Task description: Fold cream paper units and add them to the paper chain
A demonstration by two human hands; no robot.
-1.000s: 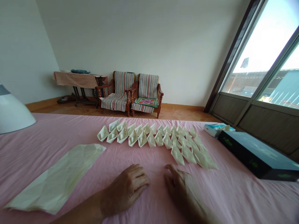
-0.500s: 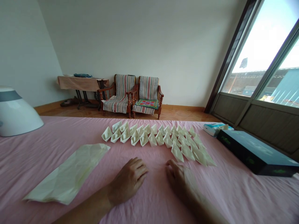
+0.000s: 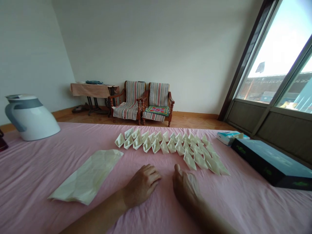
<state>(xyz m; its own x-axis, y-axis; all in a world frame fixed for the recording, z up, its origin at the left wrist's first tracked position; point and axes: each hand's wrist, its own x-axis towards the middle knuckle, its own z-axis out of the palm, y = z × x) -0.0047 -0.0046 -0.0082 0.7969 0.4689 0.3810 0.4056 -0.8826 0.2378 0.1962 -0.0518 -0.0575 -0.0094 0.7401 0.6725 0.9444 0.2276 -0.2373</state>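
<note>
My left hand (image 3: 143,182) rests palm down on the pink bed sheet (image 3: 165,208), its fingers loosely bent and nothing seen in them. Across a small gap lies my right hand (image 3: 185,186), turned on its side with the thumb uppermost; it is loosely open, some fingers are hidden, and no object shows in it. Beyond both hands stand rows of folded cream paper boats (image 3: 156,146). The nearest of them, a paper boat (image 3: 189,160), sits just ahead of my right hand. Left of my left forearm, flat cream paper sheets (image 3: 86,175) lie on the cloth.
A white and grey jug (image 3: 36,120) stands at the far left, beside a dark red object (image 3: 3,143) cut by the frame edge. On the right are a black box (image 3: 273,162) and a tissue pack (image 3: 227,138). Two wooden armchairs (image 3: 156,100) stand beyond the bed.
The view has swung slightly left, bringing the jug's handle into sight. My right hand has rolled a little, thumb upward. My left hand stays resting on the sheet; boats and sheets look unmoved.
</note>
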